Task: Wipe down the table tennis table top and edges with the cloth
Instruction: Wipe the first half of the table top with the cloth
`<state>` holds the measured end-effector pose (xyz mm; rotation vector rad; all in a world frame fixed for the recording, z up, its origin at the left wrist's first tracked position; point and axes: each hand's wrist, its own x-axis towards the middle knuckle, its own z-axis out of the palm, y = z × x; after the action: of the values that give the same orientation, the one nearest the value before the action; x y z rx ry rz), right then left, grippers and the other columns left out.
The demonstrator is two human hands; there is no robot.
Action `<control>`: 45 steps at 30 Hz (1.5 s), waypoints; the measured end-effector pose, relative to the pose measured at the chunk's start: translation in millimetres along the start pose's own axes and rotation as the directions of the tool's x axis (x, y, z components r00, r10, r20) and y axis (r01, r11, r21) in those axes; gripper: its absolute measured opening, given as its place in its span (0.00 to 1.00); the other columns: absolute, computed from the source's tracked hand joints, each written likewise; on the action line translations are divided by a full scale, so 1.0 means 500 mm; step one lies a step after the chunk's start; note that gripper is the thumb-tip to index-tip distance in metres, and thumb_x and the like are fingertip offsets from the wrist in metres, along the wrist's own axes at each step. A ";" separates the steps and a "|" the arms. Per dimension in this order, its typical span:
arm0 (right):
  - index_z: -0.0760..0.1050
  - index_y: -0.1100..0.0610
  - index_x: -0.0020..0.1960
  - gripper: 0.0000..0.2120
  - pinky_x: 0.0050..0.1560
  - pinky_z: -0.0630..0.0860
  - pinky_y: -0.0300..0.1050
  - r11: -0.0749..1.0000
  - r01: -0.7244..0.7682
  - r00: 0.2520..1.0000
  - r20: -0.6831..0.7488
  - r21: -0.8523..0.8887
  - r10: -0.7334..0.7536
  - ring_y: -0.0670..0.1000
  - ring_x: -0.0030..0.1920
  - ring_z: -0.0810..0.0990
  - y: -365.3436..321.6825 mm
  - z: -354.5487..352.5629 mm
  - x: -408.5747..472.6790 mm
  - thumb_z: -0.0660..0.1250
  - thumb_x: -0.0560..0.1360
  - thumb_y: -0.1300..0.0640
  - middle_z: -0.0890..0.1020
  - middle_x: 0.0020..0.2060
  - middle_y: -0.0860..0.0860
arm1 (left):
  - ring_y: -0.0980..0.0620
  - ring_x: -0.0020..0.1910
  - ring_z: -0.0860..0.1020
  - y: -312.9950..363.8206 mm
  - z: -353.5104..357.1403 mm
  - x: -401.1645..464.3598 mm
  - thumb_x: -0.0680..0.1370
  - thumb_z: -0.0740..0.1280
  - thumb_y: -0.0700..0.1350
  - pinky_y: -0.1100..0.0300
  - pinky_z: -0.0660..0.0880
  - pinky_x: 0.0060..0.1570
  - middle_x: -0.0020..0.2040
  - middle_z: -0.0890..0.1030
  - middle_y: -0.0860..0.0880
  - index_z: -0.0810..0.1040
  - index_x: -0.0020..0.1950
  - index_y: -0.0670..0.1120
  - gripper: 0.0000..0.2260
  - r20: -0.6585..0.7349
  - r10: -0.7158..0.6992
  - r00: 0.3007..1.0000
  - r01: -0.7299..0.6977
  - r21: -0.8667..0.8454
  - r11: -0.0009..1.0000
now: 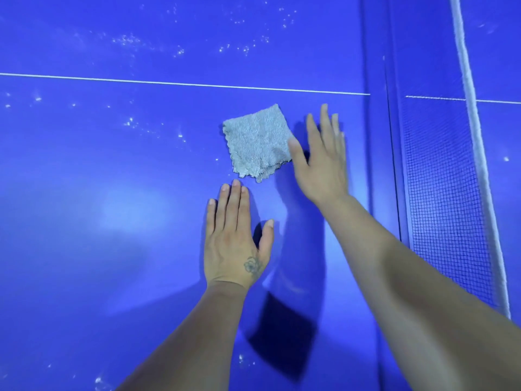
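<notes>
- The fingers (pixel 232 201) of the left hand (pixel 235 244) lie straight and close together, flat on the blue table (pixel 84 221), grasping nothing; their tips stop just short of the cloth's near edge.
- The fingers (pixel 324 122) of the right hand (pixel 321 162) are also stretched out and released, spread a little; the thumb lies at the cloth's right edge, and whether it touches cannot be told.
- The cloth (pixel 256 139) is a small grey folded square lying flat on the table, just on the near side of the white centre line (pixel 183 84) and near the net.
- It sits turned a little, one corner pointing up toward the white line; it is nearly square, so no long axis stands out. Its scalloped hem faces the person.
- The net (pixel 442 179), dark mesh with a white top band (pixel 476 142), runs along the right side, well apart from the cloth, with the right hand between them.
- White specks (pixel 132 40) dot the table beyond the line and to the left of the cloth; a few lie near the lower left edge.
- Both forearms reach in from the bottom, casting dark shadows on the table between them.
</notes>
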<state>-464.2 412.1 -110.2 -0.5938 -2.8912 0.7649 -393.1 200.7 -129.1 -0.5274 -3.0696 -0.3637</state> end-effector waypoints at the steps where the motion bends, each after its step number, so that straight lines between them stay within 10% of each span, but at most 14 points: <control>1: 0.58 0.55 0.86 0.35 0.85 0.46 0.62 0.996 0.007 1.000 -0.004 -0.093 -0.007 0.57 0.87 0.45 0.034 -0.002 -0.011 0.51 0.87 0.36 0.50 0.88 0.52 | 0.46 0.86 0.54 -0.001 0.000 0.000 0.86 0.54 0.61 0.41 0.54 0.84 0.86 0.58 0.45 0.61 0.85 0.40 0.34 -0.002 0.001 1.000 -0.001 -0.005 1.000; 15: 0.57 0.51 0.87 0.36 0.85 0.45 0.66 0.934 -0.007 1.000 -0.015 -0.356 0.002 0.58 0.87 0.46 0.080 0.001 -0.031 0.48 0.86 0.32 0.53 0.87 0.47 | 0.42 0.84 0.60 0.047 -0.040 0.177 0.85 0.65 0.47 0.41 0.61 0.80 0.83 0.65 0.42 0.75 0.75 0.41 0.19 -0.168 -0.108 0.980 0.027 -0.425 0.905; 24: 0.58 0.51 0.87 0.35 0.85 0.46 0.66 0.938 -0.013 1.000 -0.023 -0.346 0.006 0.58 0.87 0.46 0.081 0.001 -0.028 0.51 0.86 0.33 0.54 0.87 0.47 | 0.47 0.87 0.48 0.065 0.032 0.278 0.89 0.47 0.51 0.44 0.48 0.85 0.88 0.52 0.46 0.52 0.87 0.42 0.28 0.029 0.188 0.982 -0.187 -0.024 0.982; 39: 0.60 0.52 0.86 0.35 0.84 0.48 0.66 0.944 0.000 1.000 -0.028 -0.331 -0.010 0.58 0.87 0.47 0.084 0.001 -0.024 0.52 0.85 0.34 0.55 0.87 0.47 | 0.40 0.87 0.48 -0.006 0.011 0.431 0.85 0.46 0.55 0.39 0.46 0.84 0.87 0.51 0.41 0.50 0.87 0.42 0.33 0.084 -0.020 0.996 0.015 0.062 0.998; 45: 0.61 0.52 0.85 0.31 0.84 0.49 0.67 0.943 0.001 0.999 -0.051 -0.333 -0.019 0.59 0.87 0.51 0.081 0.000 -0.023 0.55 0.85 0.41 0.58 0.86 0.48 | 0.40 0.87 0.47 0.050 0.025 0.426 0.86 0.43 0.56 0.38 0.46 0.84 0.88 0.50 0.42 0.50 0.87 0.42 0.32 0.090 0.137 0.986 -0.143 0.060 0.988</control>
<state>-439.6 439.8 -130.2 -0.6172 -2.9894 0.2500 -585.6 296.7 -126.2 -0.7703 -3.0880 -0.2418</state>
